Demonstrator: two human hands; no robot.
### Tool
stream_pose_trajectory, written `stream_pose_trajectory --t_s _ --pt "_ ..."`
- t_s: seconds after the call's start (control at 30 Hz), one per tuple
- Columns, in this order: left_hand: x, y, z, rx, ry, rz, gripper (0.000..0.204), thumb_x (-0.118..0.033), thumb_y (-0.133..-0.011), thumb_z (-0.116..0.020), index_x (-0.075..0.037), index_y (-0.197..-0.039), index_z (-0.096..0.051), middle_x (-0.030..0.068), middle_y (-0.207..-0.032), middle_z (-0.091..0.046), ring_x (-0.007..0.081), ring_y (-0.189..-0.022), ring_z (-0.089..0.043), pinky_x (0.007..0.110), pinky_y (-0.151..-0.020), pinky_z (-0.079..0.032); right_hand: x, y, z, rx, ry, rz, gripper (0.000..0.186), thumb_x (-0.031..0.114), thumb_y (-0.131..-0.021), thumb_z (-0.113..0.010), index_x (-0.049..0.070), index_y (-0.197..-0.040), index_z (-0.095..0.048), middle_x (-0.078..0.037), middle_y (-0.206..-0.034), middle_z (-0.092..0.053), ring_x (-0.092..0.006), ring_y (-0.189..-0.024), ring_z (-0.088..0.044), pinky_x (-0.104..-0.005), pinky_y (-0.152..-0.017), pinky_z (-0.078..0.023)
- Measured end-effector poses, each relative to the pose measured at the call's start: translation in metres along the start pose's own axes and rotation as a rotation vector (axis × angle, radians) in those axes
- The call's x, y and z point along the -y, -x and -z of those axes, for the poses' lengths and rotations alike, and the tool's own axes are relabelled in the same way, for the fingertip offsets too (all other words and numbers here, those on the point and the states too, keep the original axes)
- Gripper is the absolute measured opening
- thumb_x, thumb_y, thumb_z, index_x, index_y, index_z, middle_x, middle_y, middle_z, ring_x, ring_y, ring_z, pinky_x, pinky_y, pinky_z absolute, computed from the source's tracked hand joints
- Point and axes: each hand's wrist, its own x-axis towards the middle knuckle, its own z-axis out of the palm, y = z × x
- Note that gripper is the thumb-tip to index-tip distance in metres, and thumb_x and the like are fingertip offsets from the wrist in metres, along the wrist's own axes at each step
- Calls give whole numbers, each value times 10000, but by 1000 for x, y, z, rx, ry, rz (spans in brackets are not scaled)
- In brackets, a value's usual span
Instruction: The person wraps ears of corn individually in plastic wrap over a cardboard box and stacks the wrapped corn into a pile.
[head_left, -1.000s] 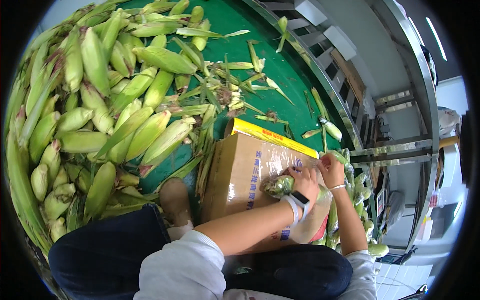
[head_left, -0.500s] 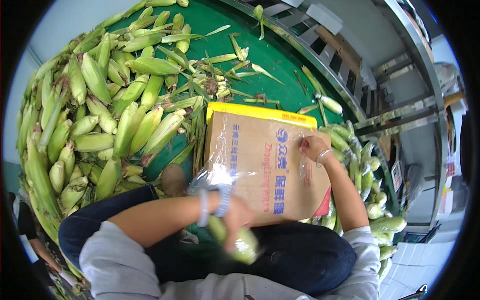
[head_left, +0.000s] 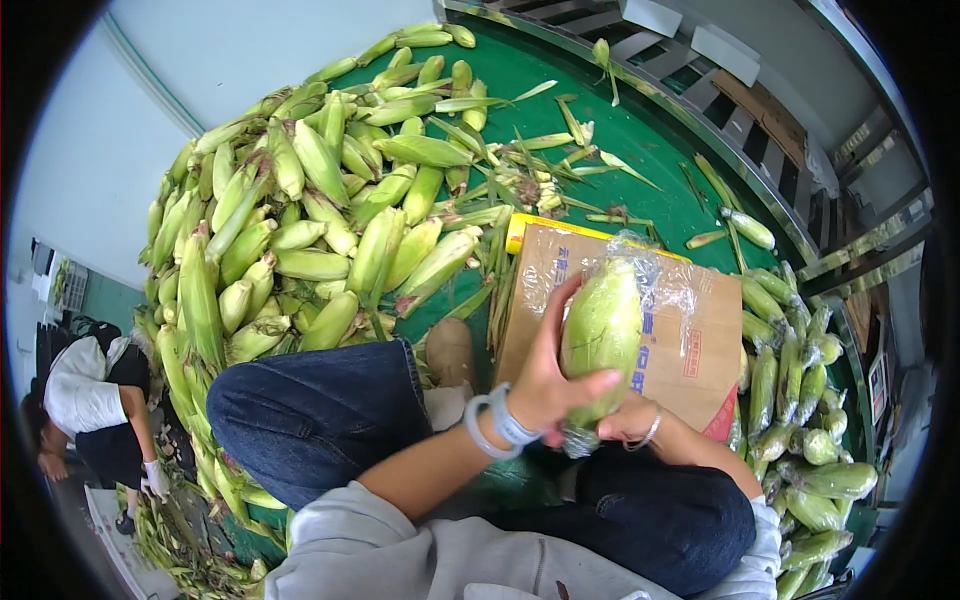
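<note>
My left hand (head_left: 555, 375) grips an ear of corn (head_left: 600, 335) that stands upright in a clear plastic bag (head_left: 655, 280). My right hand (head_left: 625, 420) pinches the bag's bottom end, just under the ear. Both hands hover over a flat cardboard box (head_left: 690, 340) lying on the green surface (head_left: 640, 160). My legs in blue jeans (head_left: 320, 410) are crossed below.
A big heap of unhusked corn (head_left: 300, 220) fills the left and far side. Several bagged ears (head_left: 800, 420) lie in a row to the right of the box. Loose husk leaves (head_left: 540, 170) are scattered beyond it. A person (head_left: 90, 400) bends over at the far left.
My left hand came up from my lap with an ear and now holds it upright in the bag. My right hand left the box top and moved to the bag's lower end.
</note>
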Motion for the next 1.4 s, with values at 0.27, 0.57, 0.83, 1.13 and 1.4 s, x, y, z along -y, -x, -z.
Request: stream_pose_trajectory --t_s 0.27,0.57,0.83,1.13,1.4 --pt "20 -36 24 -58 -506 204 297 -188 -761 -709 -34 -904 -498 80 -827 -597 128 -687 -577 265 -616 -464 50 48 9 -1133 2062 657 197 70 -680 -598 50 -873 -633 -102 -878 -606 -242 -780 -585 -367 -664 -464" --pt "77 -96 119 -321 -1145 -36 168 -198 -769 -617 -40 -819 -588 130 -691 -604 295 -620 -588 368 -575 -469 -83 233 38 -2362 415 764 388 84 -774 -650 -35 -1124 -535 -171 -1119 -550 -272 -916 -567 -339 -815 -464" --pt "113 -77 297 -150 -1886 466 862 -399 -694 -718 -8 -1301 -249 269 -964 -595 434 -883 -578 461 -801 -466 -21 163 46 -1916 482 384 277 153 -811 -615 33 -1054 -557 -74 -948 -553 -184 -860 -531 -276 -745 -443" --pt "26 -104 136 39 -505 356 407 -131 -809 -617 -5 -1164 -464 93 -1027 -570 187 -917 -567 300 -793 -471 -27 85 112 -1488 1416 -437 398 407 -803 -579 10 -832 -567 -113 -641 -627 -343 -611 -622 -398 -620 -505" --pt "95 -138 -4 569 -1480 -198 695 -55 -565 -696 -33 -1206 -427 220 -1050 -502 383 -1038 -464 431 -920 -383 6 162 139 -862 -469 555 116 105 -839 -562 1 -845 -613 -112 -989 -613 -244 -1037 -554 -380 -962 -402"
